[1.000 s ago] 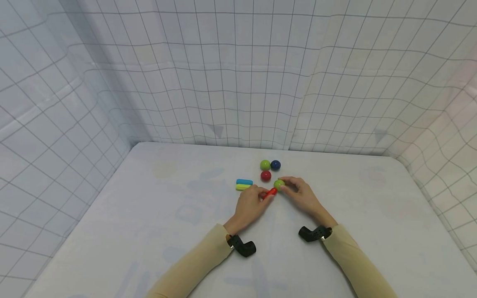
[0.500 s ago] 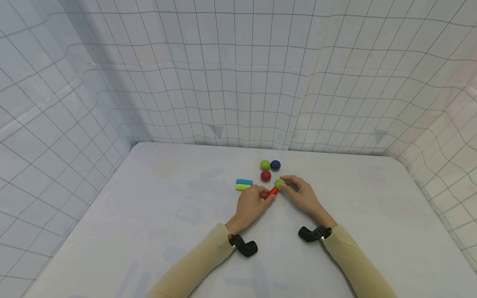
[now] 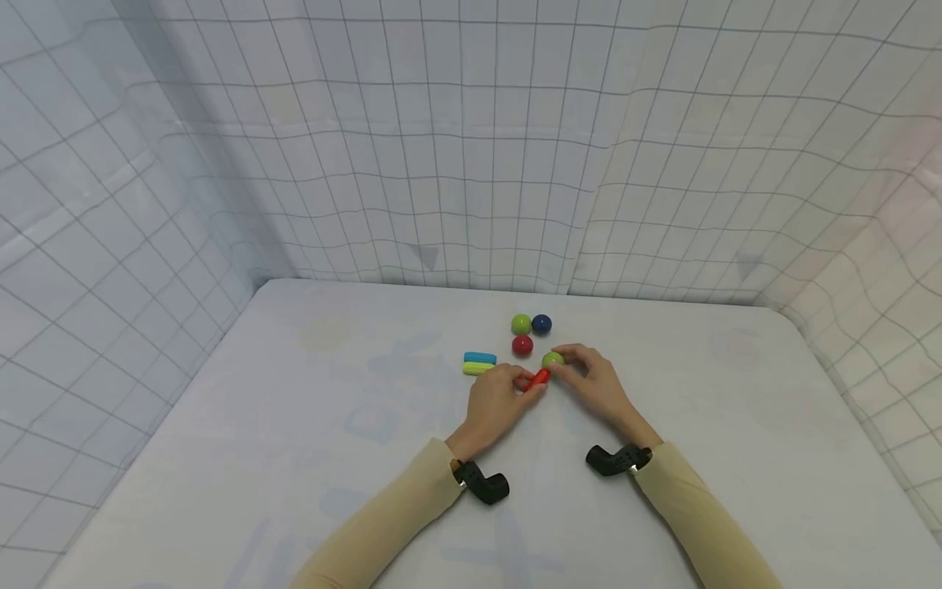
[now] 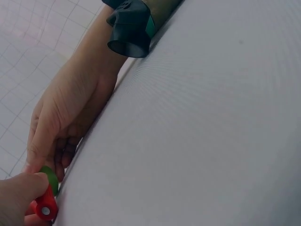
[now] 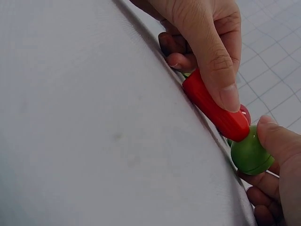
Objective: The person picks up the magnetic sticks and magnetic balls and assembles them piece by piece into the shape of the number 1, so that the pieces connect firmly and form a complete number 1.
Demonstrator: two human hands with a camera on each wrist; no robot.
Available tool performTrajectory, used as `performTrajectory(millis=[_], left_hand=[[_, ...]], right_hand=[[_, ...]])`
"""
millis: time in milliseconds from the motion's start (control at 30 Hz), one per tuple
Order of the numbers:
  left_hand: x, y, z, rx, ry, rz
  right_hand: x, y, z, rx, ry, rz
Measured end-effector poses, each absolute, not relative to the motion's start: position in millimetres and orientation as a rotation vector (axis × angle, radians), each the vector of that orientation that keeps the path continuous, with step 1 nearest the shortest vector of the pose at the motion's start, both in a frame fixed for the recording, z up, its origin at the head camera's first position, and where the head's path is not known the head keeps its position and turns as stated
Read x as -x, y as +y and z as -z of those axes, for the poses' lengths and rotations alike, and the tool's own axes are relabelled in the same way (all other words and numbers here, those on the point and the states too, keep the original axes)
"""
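My left hand [image 3: 491, 405] pinches a short red ridged bar [image 5: 197, 96] between thumb and fingers. Its end shows a pale round dot in the left wrist view. A glossy green ball [image 5: 245, 154] with a seam line is held by my right hand [image 3: 598, 394], thumb on one side and fingers on the other. In the right wrist view the bar's tip meets the ball's side, low over the table. Beyond the hands sit a dark red ball [image 3: 522, 345], a second green ball [image 3: 521, 324] and a dark blue ball [image 3: 541, 325], clustered together.
To the left of my left hand, a blue bar [image 3: 480, 357] and a yellow-green bar [image 3: 477, 369] lie side by side on the white table [image 3: 331, 458]. A white grid-patterned curtain [image 3: 441, 147] hangs behind and along both sides. Each wrist carries a black camera.
My left hand and the red bar have shifted slightly to the right. The right hand keeps its hold on the green ball. The head view has tilted a little.
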State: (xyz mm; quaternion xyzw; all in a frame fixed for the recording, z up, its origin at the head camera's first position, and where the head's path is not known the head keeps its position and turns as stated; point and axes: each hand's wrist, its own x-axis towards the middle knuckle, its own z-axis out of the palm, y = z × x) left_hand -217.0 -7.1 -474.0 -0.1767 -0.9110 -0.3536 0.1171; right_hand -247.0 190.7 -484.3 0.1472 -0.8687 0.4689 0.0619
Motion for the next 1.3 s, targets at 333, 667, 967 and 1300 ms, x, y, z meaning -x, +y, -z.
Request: performTrajectory(millis=[333, 667, 967, 1300], left_hand=[[218, -8, 473, 0.522, -2.645, 1.047], [220, -11, 466, 0.504, -2.585, 1.011], [235, -14, 461, 0.491, -2.499, 0.992], [253, -11, 463, 0.409, -2.591, 0.798]], right_hand=[[248, 191, 484, -0.481, -2.590, -1.370], [250, 191, 487, -0.491, -2.580, -1.332], [249, 192, 485, -0.489, -2.582, -1.324], [249, 192, 485, -0.497, -2.575, -1.314]])
